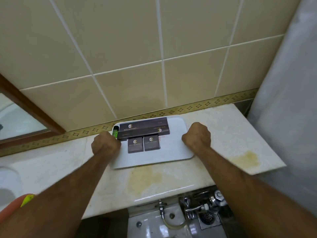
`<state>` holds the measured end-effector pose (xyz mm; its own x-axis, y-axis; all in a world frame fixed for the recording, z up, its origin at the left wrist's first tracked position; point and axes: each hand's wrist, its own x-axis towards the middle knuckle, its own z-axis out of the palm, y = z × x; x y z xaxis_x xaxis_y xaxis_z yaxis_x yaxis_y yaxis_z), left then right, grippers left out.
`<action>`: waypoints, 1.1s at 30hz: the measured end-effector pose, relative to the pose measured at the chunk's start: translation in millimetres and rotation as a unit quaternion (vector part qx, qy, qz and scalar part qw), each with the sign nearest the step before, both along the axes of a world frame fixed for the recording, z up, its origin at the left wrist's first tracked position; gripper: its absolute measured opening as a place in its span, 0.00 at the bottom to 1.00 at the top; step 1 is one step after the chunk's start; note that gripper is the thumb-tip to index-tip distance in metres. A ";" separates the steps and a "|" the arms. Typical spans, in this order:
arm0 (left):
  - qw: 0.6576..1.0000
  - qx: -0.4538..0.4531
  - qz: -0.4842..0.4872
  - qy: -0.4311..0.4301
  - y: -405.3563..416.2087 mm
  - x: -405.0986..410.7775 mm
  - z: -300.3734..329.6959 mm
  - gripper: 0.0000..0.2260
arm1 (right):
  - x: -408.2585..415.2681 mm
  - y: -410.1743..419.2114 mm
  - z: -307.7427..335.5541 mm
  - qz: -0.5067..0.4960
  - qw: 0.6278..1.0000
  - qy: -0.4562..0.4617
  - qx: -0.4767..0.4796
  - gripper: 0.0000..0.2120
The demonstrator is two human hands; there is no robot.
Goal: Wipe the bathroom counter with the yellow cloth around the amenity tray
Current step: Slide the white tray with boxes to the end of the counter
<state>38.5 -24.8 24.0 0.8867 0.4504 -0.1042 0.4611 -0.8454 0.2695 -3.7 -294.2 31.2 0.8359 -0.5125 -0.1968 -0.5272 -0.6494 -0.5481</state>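
Observation:
A white amenity tray (173, 152) lies on the cream marble counter (68, 165) against the tiled wall. It carries several dark brown boxes (144, 131) and a small green item (115, 131) at its left end. My left hand (105, 143) grips the tray's left edge, fingers closed. My right hand (197, 136) grips its right edge the same way. A bit of yellow cloth (27, 200) shows at the lower left, near my left arm, over something orange; most of it is hidden.
Yellowish stains mark the counter in front of the tray (145, 179) and to its right (245, 159). A sink basin (6, 182) sits at the left. A mirror with a wooden frame (32, 110) hangs at left. Chrome valves (202, 205) and a floor drain lie below the counter.

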 end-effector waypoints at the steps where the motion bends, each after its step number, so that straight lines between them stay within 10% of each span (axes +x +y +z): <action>1: 1.000 0.013 -0.012 -0.004 -7.5 3.1 6.0 0.09 | -6.9 -9.1 2.9 -0.013 1.000 -0.011 0.009 0.10; 18: 0.928 0.138 -0.339 -0.072 -335.6 49.0 27.3 0.11 | -169.7 -161.4 -18.4 -0.351 0.901 -0.117 0.226 0.10; 33: 0.882 0.141 -0.438 -0.103 -349.6 48.9 -7.2 0.11 | -153.5 -154.8 -63.9 -0.438 0.794 -0.123 0.402 0.07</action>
